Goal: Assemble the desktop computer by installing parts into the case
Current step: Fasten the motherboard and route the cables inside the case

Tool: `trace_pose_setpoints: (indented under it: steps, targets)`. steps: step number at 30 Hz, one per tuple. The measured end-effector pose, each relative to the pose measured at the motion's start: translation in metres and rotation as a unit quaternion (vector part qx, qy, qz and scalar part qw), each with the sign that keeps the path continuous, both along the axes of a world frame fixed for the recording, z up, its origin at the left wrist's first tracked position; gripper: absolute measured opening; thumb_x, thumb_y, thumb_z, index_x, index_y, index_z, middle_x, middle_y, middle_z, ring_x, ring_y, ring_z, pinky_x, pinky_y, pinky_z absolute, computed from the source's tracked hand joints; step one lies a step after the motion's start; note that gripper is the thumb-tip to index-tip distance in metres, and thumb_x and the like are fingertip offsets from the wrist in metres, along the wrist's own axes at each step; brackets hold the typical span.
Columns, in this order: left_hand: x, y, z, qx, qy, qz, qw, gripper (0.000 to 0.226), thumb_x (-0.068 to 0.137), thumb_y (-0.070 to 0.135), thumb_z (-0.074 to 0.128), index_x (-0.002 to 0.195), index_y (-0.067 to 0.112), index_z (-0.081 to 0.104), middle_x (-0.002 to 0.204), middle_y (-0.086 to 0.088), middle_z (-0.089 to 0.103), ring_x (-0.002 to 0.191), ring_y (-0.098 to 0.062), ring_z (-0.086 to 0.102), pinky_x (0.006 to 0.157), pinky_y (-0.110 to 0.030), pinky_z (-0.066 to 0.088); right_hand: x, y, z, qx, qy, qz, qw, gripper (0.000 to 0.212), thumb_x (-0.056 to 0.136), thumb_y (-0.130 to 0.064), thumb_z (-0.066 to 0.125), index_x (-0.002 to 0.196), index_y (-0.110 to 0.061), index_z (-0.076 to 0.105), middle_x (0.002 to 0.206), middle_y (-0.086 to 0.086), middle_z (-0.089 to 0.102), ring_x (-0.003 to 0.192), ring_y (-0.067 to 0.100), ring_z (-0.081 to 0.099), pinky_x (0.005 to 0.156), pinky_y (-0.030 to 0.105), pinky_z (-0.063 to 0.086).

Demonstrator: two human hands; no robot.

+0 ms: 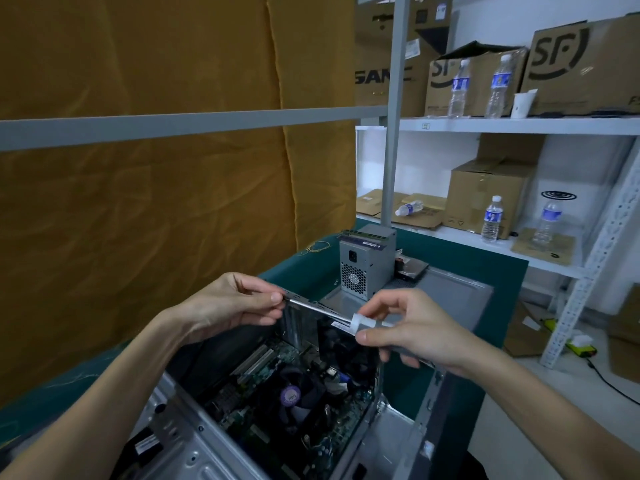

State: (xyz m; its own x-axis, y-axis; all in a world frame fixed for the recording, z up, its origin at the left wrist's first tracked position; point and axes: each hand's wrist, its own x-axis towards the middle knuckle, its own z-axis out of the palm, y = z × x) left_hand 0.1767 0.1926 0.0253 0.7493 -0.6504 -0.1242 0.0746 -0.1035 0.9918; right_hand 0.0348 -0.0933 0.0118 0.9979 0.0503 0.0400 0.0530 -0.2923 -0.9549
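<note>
While both hands grip it, screwdriver [332,315] slants left-to-right, above case [194,441].

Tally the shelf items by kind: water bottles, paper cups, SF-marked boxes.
Water bottles: 5, namely upper shelf, lower shelf lying, standing
Paper cups: 1
SF-marked boxes: 2
Total: 8
</note>
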Motion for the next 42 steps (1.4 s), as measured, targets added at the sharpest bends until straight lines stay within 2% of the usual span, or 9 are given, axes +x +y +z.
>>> trace_pose_setpoints:
  steps: [10, 14, 17, 21, 24, 27, 31, 39, 42]
  targets:
    - [-0.020, -0.029, -0.011, 0.091, -0.116, -0.081, 0.986, 0.013, 0.079, 0.013, 0.083, 0.089, 0.005, 0.080, 0.091, -0.024, 0.075, 0.083, -0.027, 0.074, 0.076, -0.030, 0.062, -0.018, -0.033, 0.014, -0.096, 0.036, 0.033, 0.994, 0.010, 0.083, -0.026, 0.086, 0.092, -0.024, 0.083, 0.074, 0.003, 0.075, 0.056, 0.010, 0.067, 0.037, 0.021, 0.040]
    - [-0.027, -0.043, -0.019, 0.135, -0.187, -0.138, 0.963, 0.015, 0.083, 0.011, 0.083, 0.096, 0.004, 0.079, 0.087, -0.018, 0.077, 0.081, -0.026, 0.075, 0.075, -0.030, 0.060, -0.023, -0.042, 0.021, -0.086, 0.093, 0.059, 0.990, 0.017, 0.079, -0.030, 0.085, 0.094, -0.024, 0.080, 0.084, 0.014, 0.077, 0.064, 0.019, 0.069, 0.039, 0.022, 0.043]
    - [-0.039, -0.058, -0.026, 0.226, -0.272, -0.174, 0.919, 0.008, 0.081, 0.017, 0.087, 0.087, 0.016, 0.081, 0.081, -0.003, 0.078, 0.078, -0.019, 0.075, 0.073, -0.029, 0.060, -0.025, -0.047, 0.027, -0.050, 0.110, 0.058, 0.991, 0.018, 0.077, -0.013, 0.085, 0.092, -0.015, 0.075, 0.087, 0.018, 0.076, 0.065, 0.024, 0.072, 0.050, 0.027, 0.054]
    - [-0.058, -0.081, -0.042, 0.328, -0.398, -0.186, 0.836, 0.011, 0.081, 0.026, 0.085, 0.079, 0.023, 0.075, 0.069, 0.018, 0.072, 0.058, 0.002, 0.067, 0.058, -0.015, 0.051, -0.027, -0.037, 0.025, -0.059, -0.010, -0.022, 0.998, 0.025, 0.080, -0.003, 0.085, 0.096, -0.009, 0.067, 0.085, 0.023, 0.075, 0.074, 0.038, 0.075, 0.075, 0.049, 0.064]
    - [-0.066, -0.099, -0.055, 0.347, -0.471, -0.174, 0.792, 0.012, 0.080, 0.031, 0.083, 0.087, 0.025, 0.075, 0.081, 0.014, 0.073, 0.075, 0.002, 0.066, 0.069, -0.020, 0.052, -0.030, -0.023, 0.020, -0.200, -0.117, -0.068, 0.970, 0.025, 0.081, -0.025, 0.085, 0.092, -0.027, 0.062, 0.082, 0.006, 0.072, 0.059, 0.013, 0.068, 0.058, 0.030, 0.056]
    - [-0.067, -0.108, -0.062, 0.347, -0.438, -0.212, 0.802, 0.011, 0.085, 0.014, 0.073, 0.093, 0.022, 0.073, 0.089, 0.008, 0.074, 0.083, -0.005, 0.067, 0.078, -0.025, 0.053, -0.030, -0.009, 0.015, -0.309, -0.139, -0.052, 0.939, 0.026, 0.085, -0.037, 0.081, 0.092, -0.033, 0.056, 0.070, 0.000, 0.061, 0.045, 0.012, 0.049, 0.045, 0.026, 0.037]
    - [-0.070, -0.106, -0.069, 0.373, -0.365, -0.272, 0.809, 0.036, 0.092, 0.003, 0.055, 0.120, 0.021, 0.066, 0.114, 0.005, 0.072, 0.107, -0.010, 0.066, 0.096, -0.032, 0.053, -0.024, 0.002, 0.006, -0.366, -0.134, -0.035, 0.920, 0.027, 0.089, -0.034, 0.077, 0.097, -0.029, 0.052, 0.076, -0.007, 0.056, 0.055, 0.017, 0.059, 0.048, 0.030, 0.040]
    - [-0.072, -0.110, -0.083, 0.472, -0.365, -0.303, 0.743, 0.041, 0.097, 0.009, 0.046, 0.137, 0.016, 0.048, 0.144, -0.009, 0.052, 0.133, -0.027, 0.048, 0.110, -0.037, 0.040, -0.011, 0.015, -0.010, -0.414, -0.151, 0.002, 0.898, 0.030, 0.091, -0.029, 0.076, 0.099, -0.025, 0.047, 0.077, -0.013, 0.052, 0.068, 0.000, 0.053, 0.053, 0.022, 0.035]
    - [-0.072, -0.110, -0.085, 0.469, -0.366, -0.299, 0.746, 0.036, 0.097, 0.009, 0.047, 0.133, 0.014, 0.050, 0.141, -0.010, 0.054, 0.128, -0.026, 0.051, 0.106, -0.036, 0.044, -0.010, 0.016, -0.012, -0.418, -0.156, 0.006, 0.895, 0.033, 0.091, -0.030, 0.076, 0.100, -0.029, 0.044, 0.083, -0.017, 0.045, 0.069, 0.002, 0.054, 0.054, 0.021, 0.034]
